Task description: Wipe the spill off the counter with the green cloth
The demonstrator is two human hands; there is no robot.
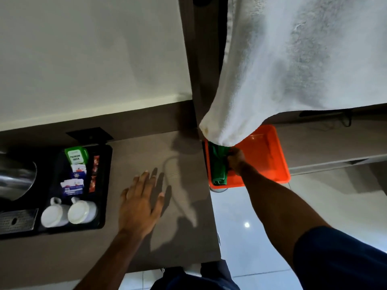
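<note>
The green cloth point(218, 164) lies folded along the left side of an orange tub point(270, 155), just past the counter's right edge. My right hand point(235, 159) reaches into the tub and closes its fingers on the cloth. My left hand point(140, 203) rests flat on the brown counter point(129, 252) with fingers spread and holds nothing. A faint pale streak point(180, 197) runs across the counter right of my left hand; I cannot tell whether it is the spill or a reflection.
A black tray point(105, 185) on the counter's left holds two white cups point(69, 212), tea sachets and a green packet point(75, 155). A metal kettle point(16, 178) stands at the far left. A white towel point(282, 70) hangs over the tub. White floor tiles point(247, 237) lie to the right.
</note>
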